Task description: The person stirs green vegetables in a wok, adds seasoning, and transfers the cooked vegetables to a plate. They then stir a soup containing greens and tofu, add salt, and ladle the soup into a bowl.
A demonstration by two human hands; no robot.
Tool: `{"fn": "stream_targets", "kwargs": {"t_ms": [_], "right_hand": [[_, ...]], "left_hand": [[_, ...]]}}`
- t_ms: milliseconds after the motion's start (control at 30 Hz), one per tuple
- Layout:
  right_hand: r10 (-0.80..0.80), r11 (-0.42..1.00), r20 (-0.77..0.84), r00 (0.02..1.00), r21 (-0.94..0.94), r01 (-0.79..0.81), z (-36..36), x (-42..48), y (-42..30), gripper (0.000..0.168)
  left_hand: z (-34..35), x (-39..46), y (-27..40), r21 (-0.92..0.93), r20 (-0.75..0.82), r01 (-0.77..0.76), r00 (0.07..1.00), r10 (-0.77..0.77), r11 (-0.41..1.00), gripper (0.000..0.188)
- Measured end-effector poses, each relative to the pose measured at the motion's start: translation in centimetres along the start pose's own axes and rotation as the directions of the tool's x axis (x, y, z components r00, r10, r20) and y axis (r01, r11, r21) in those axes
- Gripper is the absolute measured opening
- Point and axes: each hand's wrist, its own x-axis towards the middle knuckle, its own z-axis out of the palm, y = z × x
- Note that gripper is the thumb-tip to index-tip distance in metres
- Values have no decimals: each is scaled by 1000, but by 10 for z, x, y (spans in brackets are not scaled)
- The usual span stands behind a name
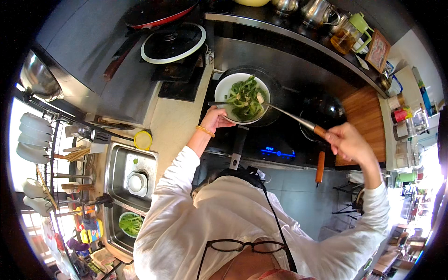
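Note:
My left hand [214,119] grips the lower left rim of a white bowl [222,84], which is above a dark pan [276,75] on the black cooktop [224,140]. Cooked leafy greens [245,99] with pale pieces fill the bowl. A metal handle end [217,103] sticks out over its left rim beside my fingers. With my right hand [344,141] I hold the wooden handle of a metal cooking utensil [297,119]. Its far end reaches the greens at the bowl's right side, where its tip is hidden. The pan's black and grey handle [239,147] points towards me.
Another pan [320,115] with an orange handle [320,168] sits at the right of the cooktop. Left are a glass lid [173,43], a steel sink [117,175] and a bowl of raw greens [131,224]. A glass pitcher [344,38] stands on the back ledge.

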Motion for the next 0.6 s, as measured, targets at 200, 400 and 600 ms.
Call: {"fn": "stream_targets", "kwargs": {"t_ms": [200,400,600], "right_hand": [[-46,895,-103,994,-447,-5,-24,-11,-74,29],[-631,457,-248,735,-884,94,-9,-35,-87,14],[-679,368,-312,664,-928,-60,14,-54,-65,15]], "left_hand": [[-5,3,-13,-43,42,9,999,-7,999,29],[-3,-1,-11,-41,14,-11,1000,12,999,30],[-2,-5,2,-3,-23,-51,998,51,999,25]]}}
